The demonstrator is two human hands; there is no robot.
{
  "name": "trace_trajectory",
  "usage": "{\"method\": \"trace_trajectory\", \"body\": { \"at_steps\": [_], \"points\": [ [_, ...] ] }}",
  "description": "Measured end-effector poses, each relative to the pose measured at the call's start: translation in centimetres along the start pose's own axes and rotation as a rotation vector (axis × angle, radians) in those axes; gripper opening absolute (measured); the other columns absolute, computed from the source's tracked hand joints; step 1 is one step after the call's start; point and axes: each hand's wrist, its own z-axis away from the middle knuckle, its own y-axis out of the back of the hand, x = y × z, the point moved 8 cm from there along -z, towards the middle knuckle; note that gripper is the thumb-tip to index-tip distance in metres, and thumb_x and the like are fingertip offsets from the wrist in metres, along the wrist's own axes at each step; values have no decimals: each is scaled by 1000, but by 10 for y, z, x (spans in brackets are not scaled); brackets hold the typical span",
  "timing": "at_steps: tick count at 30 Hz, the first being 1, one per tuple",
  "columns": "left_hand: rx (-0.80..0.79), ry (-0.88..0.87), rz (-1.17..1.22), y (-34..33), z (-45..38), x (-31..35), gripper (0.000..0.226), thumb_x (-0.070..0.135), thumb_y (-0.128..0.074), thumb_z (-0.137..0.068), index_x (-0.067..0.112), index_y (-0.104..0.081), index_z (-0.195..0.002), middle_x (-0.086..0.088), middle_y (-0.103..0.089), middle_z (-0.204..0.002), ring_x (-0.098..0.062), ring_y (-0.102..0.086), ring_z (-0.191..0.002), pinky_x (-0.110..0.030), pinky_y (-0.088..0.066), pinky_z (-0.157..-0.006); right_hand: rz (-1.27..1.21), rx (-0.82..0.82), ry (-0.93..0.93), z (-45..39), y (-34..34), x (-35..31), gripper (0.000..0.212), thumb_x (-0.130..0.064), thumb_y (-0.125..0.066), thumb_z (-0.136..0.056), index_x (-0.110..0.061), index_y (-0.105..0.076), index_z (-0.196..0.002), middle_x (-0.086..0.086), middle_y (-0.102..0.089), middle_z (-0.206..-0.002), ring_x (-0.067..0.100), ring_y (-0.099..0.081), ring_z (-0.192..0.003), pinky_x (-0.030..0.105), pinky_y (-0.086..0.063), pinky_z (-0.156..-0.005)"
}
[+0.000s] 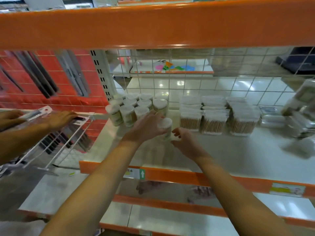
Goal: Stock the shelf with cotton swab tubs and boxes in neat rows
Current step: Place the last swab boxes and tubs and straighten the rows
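On the white shelf (230, 150) my left hand (146, 126) grips a round cotton swab tub (166, 128) that stands just in front of a cluster of several like tubs (134, 108) at the back left. My right hand (184, 142) hovers close to the tub's right side with loosely curled fingers and holds nothing. To the right, several clear boxes of wooden-stick swabs (218, 114) are stacked in rows.
Another person's hands (59, 117) handle packaged goods on a wire rack (56, 145) at the left. An orange beam (153, 26) crosses overhead. A wire grid (187, 86) backs the shelf. Blurred packages (300, 109) lie at the far right.
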Motion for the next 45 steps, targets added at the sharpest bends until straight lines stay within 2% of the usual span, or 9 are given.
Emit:
{"method": "trace_trajectory", "body": {
  "at_steps": [3,5,10,16,19,24,32,36,45],
  "points": [
    [-2,-27,-97,-2,-13,-4,61,49,-67,-78,16,-52,-126,-6,-49,-132,-24,-43,-125,-35,-35,-101,-6,28,-30,-7,-6,0,38,-23,-67,-85,-10,-56,-119,7,-57,-116,14,-53,-100,19,-40,-81],
    [20,-56,-161,0,-19,-5,64,53,-65,-78,16,-52,-128,-4,-46,-135,-24,-39,-128,-36,-30,-106,6,45,-24,-10,-9,-3,40,-27,-66,-85,-9,-55,-119,6,-57,-116,14,-53,-100,20,-41,-82],
    [68,-62,-223,3,-26,-14,67,59,-63,-77,17,-49,-128,-4,-49,-129,-21,-39,-121,-34,-29,-102,-20,62,-116,-29,-20,-3,40,-25,-67,-83,-6,-55,-118,9,-58,-113,19,-55,-98,25,-42,-79],
    [113,-76,-187,8,-31,-21,63,58,-65,-75,16,-46,-119,-4,-54,-120,-21,-42,-118,-36,-30,-101,-32,106,-198,-46,-31,-4,33,-32,-65,-78,-10,-60,-102,6,-65,-101,23,-61,-91,36,-52,-79],
    [128,-85,-169,9,-34,-25,63,58,-66,-74,16,-45,-116,-4,-56,-119,-21,-44,-117,-36,-30,-100,16,118,-211,-52,-32,-5,31,-34,-62,-81,-10,-62,-101,6,-66,-99,23,-62,-91,34,-52,-79],
    [140,-102,-200,10,-39,-30,63,60,-64,-75,16,-45,-115,-4,-56,-120,-22,-45,-118,-38,-30,-102,82,119,-205,-58,-38,-7,34,-34,-58,-85,-8,-62,-105,10,-66,-106,29,-59,-99,34,-46,-86],
    [150,-106,-203,7,-45,-33,61,60,-62,-77,16,-46,-117,-4,-55,-121,-22,-46,-116,-36,-32,-97,82,98,-245,-64,-40,-7,36,-37,-55,-85,-11,-59,-109,7,-63,-110,25,-59,-96,31,-46,-76],
    [150,-105,-205,8,-46,-35,59,58,-60,-79,16,-46,-118,-4,-54,-122,-22,-44,-116,-36,-31,-98,107,115,-261,-65,-39,-6,34,-35,-53,-87,-10,-57,-110,9,-60,-113,27,-57,-101,30,-39,-73],
    [110,-93,-235,9,-50,-36,60,57,-59,-81,18,-42,-123,-5,-51,-126,-23,-41,-119,-37,-27,-102,142,133,-275,-66,-39,-7,33,-33,-49,-90,-10,-54,-114,9,-55,-115,29,-58,-99,35,-45,-77]
  ]
}}
